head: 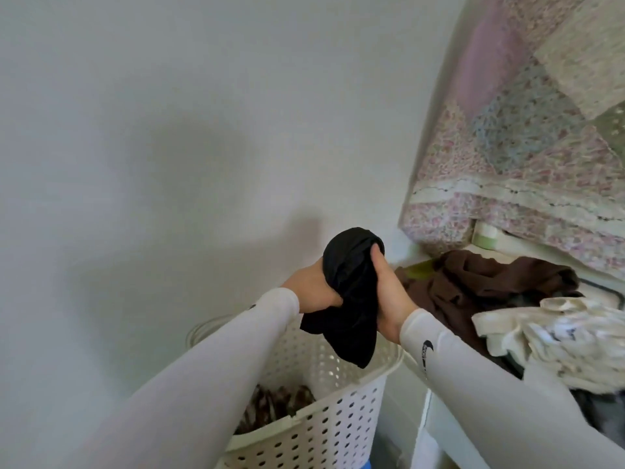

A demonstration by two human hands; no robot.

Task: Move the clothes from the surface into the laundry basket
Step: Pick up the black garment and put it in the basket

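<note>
1. Leftmost, the plain wall fills the far side of the scene; shadows of the arms fall on it. Nothing of the task lies there.

2. Low and left of centre, the laundry basket stands against the wall, white, perforated, mouth open upward. A patterned brown garment already lies inside. Its spot just beside the surface likely keeps each carry short.

3. Above the basket, the left hand grips the black garment from the left, fingers curled into the cloth. The bundle is bunched into a ball with a tail hanging down over the basket's mouth.

4. The right hand grips the same garment from the right, fingers wrapped over its top. Both hands on it, probably to keep loose cloth gathered so nothing trails outside the rim.

5. Judgement: the carry is nearly over; release above the opening looks like the step in hand.

6. Right of the hands, the surface, white-edged, holds the remaining pile: a brown garment at the far end, a cream garment nearer. Dark items beneath are too blurred to name.

7. Far right and above, a patchwork quilt hangs down over the back of the pile.
</note>
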